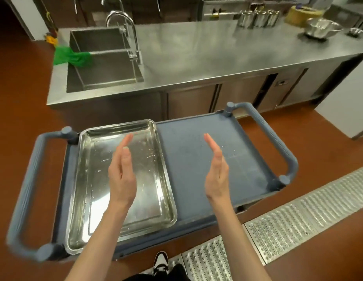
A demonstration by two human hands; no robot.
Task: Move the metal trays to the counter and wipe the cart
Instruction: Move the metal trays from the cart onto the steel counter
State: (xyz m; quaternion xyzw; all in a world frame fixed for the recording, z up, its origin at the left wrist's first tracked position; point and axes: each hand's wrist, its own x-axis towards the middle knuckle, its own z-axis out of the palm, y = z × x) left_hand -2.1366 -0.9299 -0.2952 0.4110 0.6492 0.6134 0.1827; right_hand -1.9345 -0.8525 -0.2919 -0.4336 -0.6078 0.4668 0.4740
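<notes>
A shiny metal tray (95,191) lies on the left half of the blue-grey cart (196,165), with water drops in it. My left hand (121,173) hovers over the tray with straight fingers, palm facing right, holding nothing. Over the bare right half of the cart top, my right hand (216,171) is held the same way, palm facing left, empty. The steel counter (207,53) stretches behind the cart. A green cloth (72,57) hangs over the sink's left edge.
A double sink (103,65) with a tall faucet (125,33) sits at the counter's left end. Metal canisters (257,18) and a steel bowl (321,27) stand at the far right. A metal floor grate (278,230) runs beside my shoe (160,262).
</notes>
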